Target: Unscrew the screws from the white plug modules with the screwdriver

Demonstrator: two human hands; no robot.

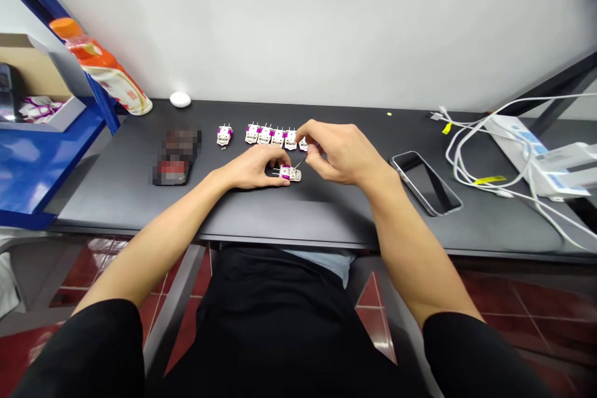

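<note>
On the dark table, my left hand (pixel 256 166) pinches a small white and purple part (pixel 290 173) with metal pins that point left. My right hand (pixel 342 152) is closed on a thin, dark tool (pixel 301 161), whose tip meets the part's right half. Behind my hands stands a row of several similar white and purple parts (pixel 265 134), the rightmost partly hidden by my right fingers. One more such part (pixel 224 135) sits apart, to the left of the row.
A phone (pixel 426 183) lies right of my right arm, beside white cables (pixel 459 155) and a power strip (pixel 536 155). At the left are a dark, blurred object (pixel 177 158), a white oval object (pixel 180 99), an orange bottle (pixel 105 68) and an open box (pixel 65 115).
</note>
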